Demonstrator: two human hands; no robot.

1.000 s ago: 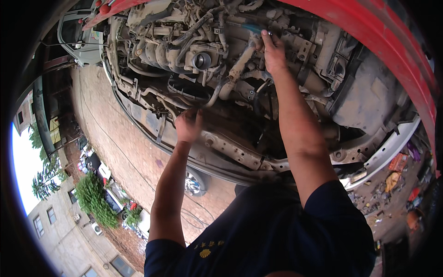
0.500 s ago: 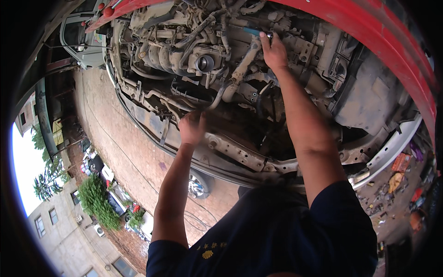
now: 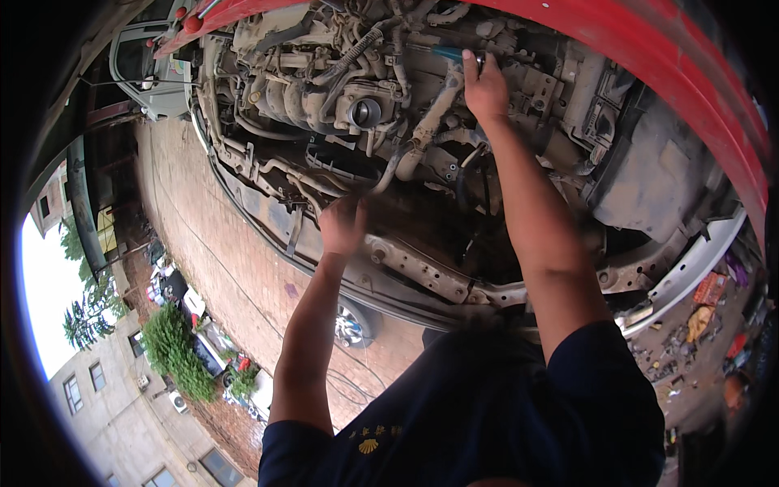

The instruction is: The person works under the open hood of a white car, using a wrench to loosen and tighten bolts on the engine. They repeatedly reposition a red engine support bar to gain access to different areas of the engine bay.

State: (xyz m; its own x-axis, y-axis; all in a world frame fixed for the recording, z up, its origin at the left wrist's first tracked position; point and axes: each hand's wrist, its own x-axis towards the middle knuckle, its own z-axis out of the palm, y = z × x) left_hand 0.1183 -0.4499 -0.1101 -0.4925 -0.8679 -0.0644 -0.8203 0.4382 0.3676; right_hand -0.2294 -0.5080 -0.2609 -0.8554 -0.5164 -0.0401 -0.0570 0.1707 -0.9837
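Observation:
Over the right part of an open engine bay, my right hand [image 3: 487,93] grips a screwdriver-like tool [image 3: 448,53] with a teal handle. Its thin shaft points left among the hoses. Just below the hand runs a dusty, thick hose [image 3: 434,118] that slants down toward the front. My left hand [image 3: 342,227] is lower, at the front of the bay beside a bent pipe [image 3: 389,172] and the metal front crossmember [image 3: 422,268]. Its fingers look curled, but their tips and whatever they hold are hidden. A round throttle opening [image 3: 363,113] faces up between the dusty engine parts.
A raised red hood [image 3: 633,49] arches over the far and right side. Loose parts and rubbish [image 3: 690,349] litter the ground at the right. Brick paving [image 3: 219,235], a car wheel [image 3: 350,323], green shrubs [image 3: 174,353] and a grey car [image 3: 150,69] lie to the left.
The whole view has shifted slightly. Both hands stay at nearly the same places on the engine bay, and the teal-handled tool remains in my right hand.

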